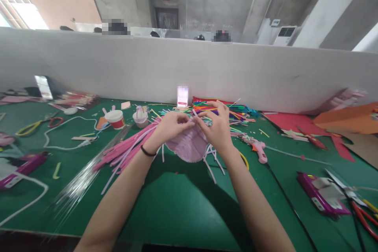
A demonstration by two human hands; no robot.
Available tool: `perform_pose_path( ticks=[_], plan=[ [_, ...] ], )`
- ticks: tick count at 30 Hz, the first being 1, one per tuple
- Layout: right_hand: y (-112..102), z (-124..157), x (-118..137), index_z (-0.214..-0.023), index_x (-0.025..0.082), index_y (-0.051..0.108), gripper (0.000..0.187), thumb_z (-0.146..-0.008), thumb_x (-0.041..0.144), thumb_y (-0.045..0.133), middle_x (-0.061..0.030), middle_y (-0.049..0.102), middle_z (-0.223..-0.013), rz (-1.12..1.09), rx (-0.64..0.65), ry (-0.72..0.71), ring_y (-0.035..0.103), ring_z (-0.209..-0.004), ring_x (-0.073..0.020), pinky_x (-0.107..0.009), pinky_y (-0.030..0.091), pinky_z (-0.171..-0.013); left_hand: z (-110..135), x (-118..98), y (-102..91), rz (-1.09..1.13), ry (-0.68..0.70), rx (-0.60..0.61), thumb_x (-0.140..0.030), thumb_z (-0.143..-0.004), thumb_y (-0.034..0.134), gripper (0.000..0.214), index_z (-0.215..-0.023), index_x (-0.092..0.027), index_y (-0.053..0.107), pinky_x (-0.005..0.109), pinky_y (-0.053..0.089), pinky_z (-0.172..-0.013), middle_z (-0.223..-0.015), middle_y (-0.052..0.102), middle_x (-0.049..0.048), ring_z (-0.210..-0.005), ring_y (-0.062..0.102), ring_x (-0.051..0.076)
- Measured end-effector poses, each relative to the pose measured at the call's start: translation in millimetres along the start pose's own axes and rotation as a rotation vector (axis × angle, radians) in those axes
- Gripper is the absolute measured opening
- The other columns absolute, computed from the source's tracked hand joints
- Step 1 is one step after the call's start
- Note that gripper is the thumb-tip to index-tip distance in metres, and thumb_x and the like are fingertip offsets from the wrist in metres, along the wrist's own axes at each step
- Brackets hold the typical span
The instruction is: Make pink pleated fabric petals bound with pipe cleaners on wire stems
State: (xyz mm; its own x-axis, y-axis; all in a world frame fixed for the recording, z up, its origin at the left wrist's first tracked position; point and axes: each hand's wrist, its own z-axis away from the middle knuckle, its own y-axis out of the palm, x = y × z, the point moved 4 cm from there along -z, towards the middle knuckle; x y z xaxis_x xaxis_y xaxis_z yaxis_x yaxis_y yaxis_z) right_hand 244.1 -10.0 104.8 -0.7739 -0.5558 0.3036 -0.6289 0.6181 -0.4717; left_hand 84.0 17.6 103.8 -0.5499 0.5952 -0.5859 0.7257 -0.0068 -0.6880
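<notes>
Both hands are raised over the middle of the table, pinching the upper edge of a lilac piece that looks made of pipe cleaners (189, 145). It hangs rounded below my fingers, ridged on its face. My left hand (174, 126), with a black band on the wrist, has thumb and fingers closed on its top left. My right hand (217, 126) pinches close beside, where a short lilac end sticks up between the fingertips. Loose lilac pipe cleaners (211, 161) lie below my right hand. A bundle of pink and lilac pipe cleaners (130, 145) lies by my left wrist.
A pink glue gun (260, 151) lies right, near a purple power strip (320, 195) and scissors (342, 185). Colourful pipe cleaners (236, 112) and a lit phone (182, 96) are behind my hands. Left are a white tub (115, 119) and clear wrapping (85, 177). A grey partition (132, 71) stands behind.
</notes>
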Motion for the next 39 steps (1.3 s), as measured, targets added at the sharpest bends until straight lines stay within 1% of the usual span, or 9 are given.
perform_pose_path(
  ticks=[3,6,13,19,24,28,32,35,39],
  plan=[
    [1,1,0,-0.076,0.022,0.069,0.025,-0.085,0.042,0.058,-0.0093,0.050,-0.126,0.051,-0.041,0.046,0.029,-0.130,-0.0324,-0.057,0.029,-0.103,-1,-6,2.5,-0.035,0.001,-0.074,-0.040,-0.082,0.058,0.027,-0.069,-0.017,0.068,0.024,0.038,-0.060,-0.068,0.067,-0.0003,-0.064,0.057,0.013],
    [0,0,-2,-0.072,0.021,0.069,0.024,-0.083,0.040,0.060,-0.0095,0.049,-0.126,0.074,-0.029,0.094,0.026,-0.131,-0.0337,-0.058,0.028,-0.102,-1,-9,8.2,-0.091,0.006,-0.130,-0.037,-0.082,0.059,0.025,-0.068,-0.018,0.066,0.025,0.038,-0.061,-0.068,0.068,-0.0005,-0.064,0.058,0.014],
    [-3,-1,-7,-0.069,0.021,0.067,0.020,-0.080,0.036,0.061,-0.0098,0.050,-0.124,0.024,0.042,0.157,0.028,-0.128,-0.0344,-0.058,0.028,-0.102,1,-11,15.3,-0.131,0.023,-0.162,-0.035,-0.084,0.056,0.023,-0.073,-0.018,0.067,0.025,0.040,-0.061,-0.070,0.070,0.0000,-0.065,0.061,0.015],
    [-5,-2,-9,-0.066,0.021,0.067,0.020,-0.079,0.037,0.063,-0.0104,0.052,-0.121,-0.014,0.061,0.186,0.033,-0.124,-0.0350,-0.059,0.028,-0.100,1,-14,15.3,-0.168,0.041,-0.177,-0.037,-0.083,0.058,0.024,-0.070,-0.018,0.066,0.025,0.039,-0.059,-0.068,0.069,0.0001,-0.063,0.060,0.015],
    [-5,-2,-14,-0.066,0.021,0.068,0.021,-0.078,0.037,0.064,-0.0104,0.054,-0.119,-0.010,0.077,0.196,0.036,-0.121,-0.0351,-0.058,0.030,-0.099,1,-17,16.3,-0.185,0.027,-0.174,-0.037,-0.084,0.057,0.026,-0.070,-0.018,0.066,0.025,0.037,-0.058,-0.068,0.069,0.0006,-0.063,0.060,0.015],
    [-2,-2,-18,-0.074,0.022,0.071,0.020,-0.081,0.039,0.062,-0.0104,0.054,-0.120,-0.006,0.080,0.191,0.035,-0.123,-0.0346,-0.059,0.029,-0.100,2,-20,17.5,-0.172,0.030,-0.168,-0.038,-0.085,0.057,0.026,-0.071,-0.018,0.066,0.025,0.037,-0.059,-0.069,0.069,0.0002,-0.062,0.058,0.015],
    [-1,-1,-19,-0.083,0.023,0.072,0.021,-0.085,0.040,0.058,-0.0103,0.050,-0.127,-0.006,0.118,0.154,0.029,-0.128,-0.0352,-0.062,0.028,-0.100,3,-21,15.4,-0.127,0.046,-0.181,-0.040,-0.086,0.056,0.028,-0.072,-0.018,0.067,0.025,0.037,-0.061,-0.070,0.069,-0.0004,-0.062,0.057,0.013],
    [-4,0,-14,-0.091,0.026,0.072,0.018,-0.086,0.035,0.057,-0.0077,0.044,-0.134,-0.007,0.143,0.094,0.023,-0.131,-0.0359,-0.064,0.028,-0.100,1,-16,11.7,-0.089,0.043,-0.192,-0.041,-0.086,0.056,0.029,-0.073,-0.018,0.067,0.025,0.038,-0.063,-0.072,0.069,-0.0002,-0.064,0.057,0.013],
    [-6,1,-9,-0.095,0.030,0.071,0.018,-0.087,0.029,0.055,-0.0052,0.039,-0.139,0.015,0.170,0.055,0.017,-0.134,-0.0374,-0.066,0.028,-0.098,-2,-8,10.4,-0.026,0.020,-0.155,-0.045,-0.084,0.057,0.031,-0.074,-0.017,0.067,0.025,0.039,-0.062,-0.071,0.067,0.0006,-0.065,0.056,0.014]
  ],
)
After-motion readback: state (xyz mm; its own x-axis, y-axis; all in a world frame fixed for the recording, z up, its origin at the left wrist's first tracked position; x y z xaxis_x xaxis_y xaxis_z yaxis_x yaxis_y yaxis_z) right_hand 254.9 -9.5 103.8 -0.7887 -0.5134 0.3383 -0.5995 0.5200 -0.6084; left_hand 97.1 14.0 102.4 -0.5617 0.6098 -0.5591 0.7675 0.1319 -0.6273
